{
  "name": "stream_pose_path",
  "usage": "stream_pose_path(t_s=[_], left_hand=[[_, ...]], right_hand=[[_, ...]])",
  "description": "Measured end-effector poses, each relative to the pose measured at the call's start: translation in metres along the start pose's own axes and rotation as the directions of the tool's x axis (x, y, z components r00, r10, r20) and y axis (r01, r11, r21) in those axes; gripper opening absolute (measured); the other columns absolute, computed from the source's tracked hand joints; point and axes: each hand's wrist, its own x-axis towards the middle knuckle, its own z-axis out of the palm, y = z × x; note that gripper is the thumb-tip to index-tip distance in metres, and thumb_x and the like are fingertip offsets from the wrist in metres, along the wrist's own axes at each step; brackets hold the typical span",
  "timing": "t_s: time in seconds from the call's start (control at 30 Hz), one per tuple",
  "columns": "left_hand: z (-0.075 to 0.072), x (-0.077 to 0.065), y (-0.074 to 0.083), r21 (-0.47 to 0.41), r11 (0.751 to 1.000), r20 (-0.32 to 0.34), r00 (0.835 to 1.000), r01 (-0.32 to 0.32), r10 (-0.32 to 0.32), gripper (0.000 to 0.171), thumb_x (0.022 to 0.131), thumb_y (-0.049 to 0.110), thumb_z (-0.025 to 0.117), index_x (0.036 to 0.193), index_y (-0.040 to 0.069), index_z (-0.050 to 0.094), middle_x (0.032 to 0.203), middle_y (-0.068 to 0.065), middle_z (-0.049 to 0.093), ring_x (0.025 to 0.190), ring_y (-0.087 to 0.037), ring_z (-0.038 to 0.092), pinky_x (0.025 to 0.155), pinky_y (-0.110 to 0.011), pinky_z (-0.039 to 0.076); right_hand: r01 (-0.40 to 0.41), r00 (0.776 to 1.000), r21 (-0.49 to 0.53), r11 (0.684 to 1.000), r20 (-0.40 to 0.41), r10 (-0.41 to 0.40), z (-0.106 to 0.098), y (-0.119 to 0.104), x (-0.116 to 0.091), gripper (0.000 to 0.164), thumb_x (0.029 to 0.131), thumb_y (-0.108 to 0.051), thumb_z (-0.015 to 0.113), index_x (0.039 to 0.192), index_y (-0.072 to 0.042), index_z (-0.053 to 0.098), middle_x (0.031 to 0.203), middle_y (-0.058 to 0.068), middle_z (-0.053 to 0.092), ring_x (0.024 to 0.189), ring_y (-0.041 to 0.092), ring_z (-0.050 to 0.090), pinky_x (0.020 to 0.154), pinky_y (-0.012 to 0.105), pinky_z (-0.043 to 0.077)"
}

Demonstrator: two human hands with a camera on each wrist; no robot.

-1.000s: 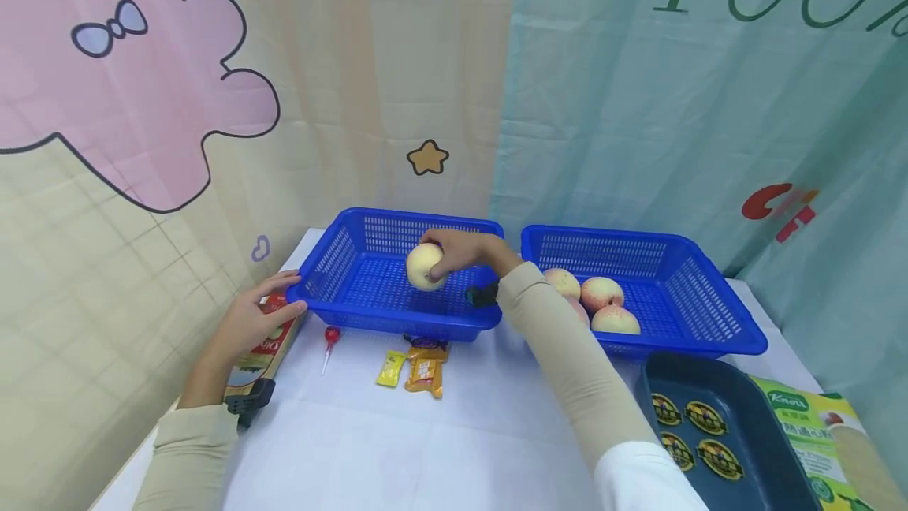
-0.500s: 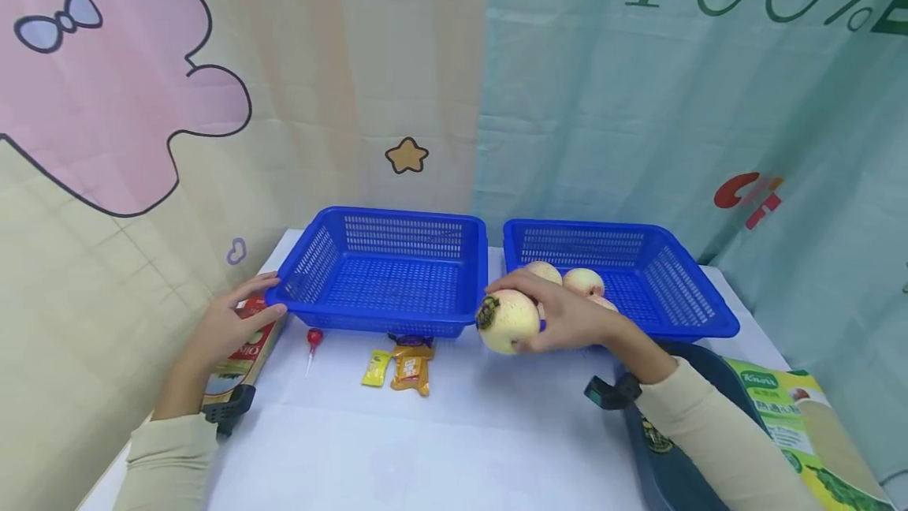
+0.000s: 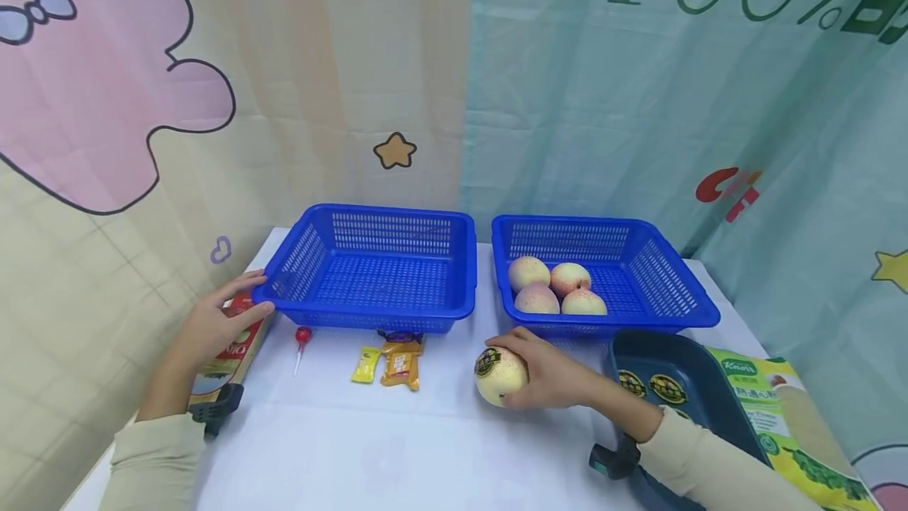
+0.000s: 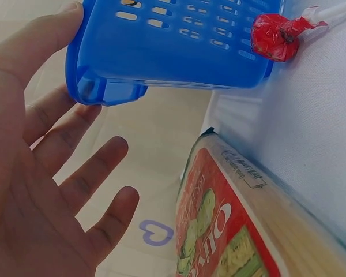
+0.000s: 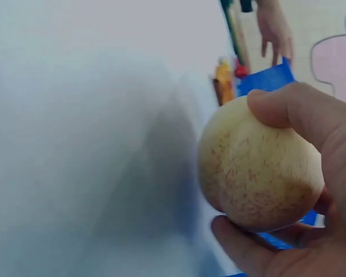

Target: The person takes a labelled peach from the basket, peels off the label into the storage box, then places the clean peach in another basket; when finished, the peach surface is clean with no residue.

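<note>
My right hand (image 3: 542, 373) grips a pale yellow peach (image 3: 500, 377) low over the white table, in front of the gap between two blue baskets. A black-and-gold oval sticker (image 3: 487, 361) shows on the fruit's upper left. In the right wrist view, thumb and fingers hold the peach (image 5: 259, 167) from opposite sides. My left hand (image 3: 213, 330) touches the near left corner of the left basket (image 3: 369, 315), its fingers spread and fairly straight at the rim (image 4: 78, 63). Several peaches (image 3: 537, 298) lie in the left part of the right basket (image 3: 656, 274).
A dark tray (image 3: 631, 345) with similar stickers stands at the right, beside a green-and-yellow Knorr packet (image 3: 787, 408). A red lollipop (image 3: 303, 335), a yellow sweet (image 3: 366, 365) and orange-wrapped snacks (image 3: 401, 365) lie before the left basket. A red box (image 3: 237, 345) lies under the left arm.
My right hand has brought the peach out of the left basket, rightward and toward me, down near the table. The left hand stays at the basket corner. The head view has turned slightly right.
</note>
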Motion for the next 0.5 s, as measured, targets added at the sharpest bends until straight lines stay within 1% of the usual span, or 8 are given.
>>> stream_pose_path(t_s=[0.07,0.13,0.23,0.37,0.5], left_hand=[[-0.001,0.001,0.001,0.007,1.000,0.001,1.000,-0.005,0.005,0.070,0.098,0.043,0.066,0.155,0.010,0.042,0.159,-0.021,0.034,0.142,-0.057,0.024,0.093,-0.084,0.028],[-0.001,0.001,0.002,0.005,1.000,0.001,1.000,-0.004,0.004,0.070,0.098,0.043,0.066,0.154,0.009,0.042,0.159,-0.021,0.034,0.142,-0.057,0.024,0.093,-0.083,0.028],[0.000,0.000,0.001,-0.003,1.000,0.000,1.000,0.000,0.000,0.071,0.098,0.043,0.066,0.154,0.008,0.042,0.159,-0.021,0.034,0.142,-0.057,0.023,0.093,-0.083,0.028],[0.001,-0.001,0.001,-0.018,1.000,0.001,1.000,0.005,-0.005,0.070,0.098,0.043,0.066,0.154,0.009,0.042,0.159,-0.021,0.034,0.142,-0.057,0.022,0.093,-0.084,0.027],[0.000,0.000,0.000,-0.015,1.000,-0.002,1.000,-0.009,0.009,0.069,0.098,0.042,0.066,0.154,0.009,0.043,0.159,-0.021,0.034,0.142,-0.057,0.022,0.093,-0.084,0.027]], right_hand=[[0.008,0.999,0.002,1.000,-0.032,-0.008,0.006,0.005,0.002,0.079,0.072,-0.029,0.092,0.139,-0.008,0.057,0.124,0.003,0.053,0.105,0.022,0.058,0.082,0.036,0.054],[0.008,0.999,-0.009,1.000,-0.041,-0.008,0.008,0.010,0.003,0.081,0.070,-0.033,0.094,0.139,-0.009,0.058,0.126,0.003,0.055,0.108,0.022,0.057,0.085,0.038,0.054],[-0.011,1.000,-0.034,0.999,-0.011,0.010,0.006,0.011,0.001,0.083,0.069,-0.034,0.095,0.139,-0.010,0.056,0.128,0.002,0.056,0.113,0.021,0.056,0.092,0.042,0.052],[-0.046,0.998,-0.081,0.996,0.043,0.050,-0.005,0.006,-0.007,0.083,0.070,-0.035,0.095,0.137,-0.009,0.053,0.125,0.001,0.056,0.114,0.020,0.056,0.098,0.045,0.049],[-0.078,0.995,-0.120,0.990,0.048,0.085,-0.013,0.000,-0.015,0.080,0.072,-0.037,0.093,0.135,-0.008,0.054,0.124,0.001,0.056,0.113,0.021,0.057,0.097,0.046,0.050]])
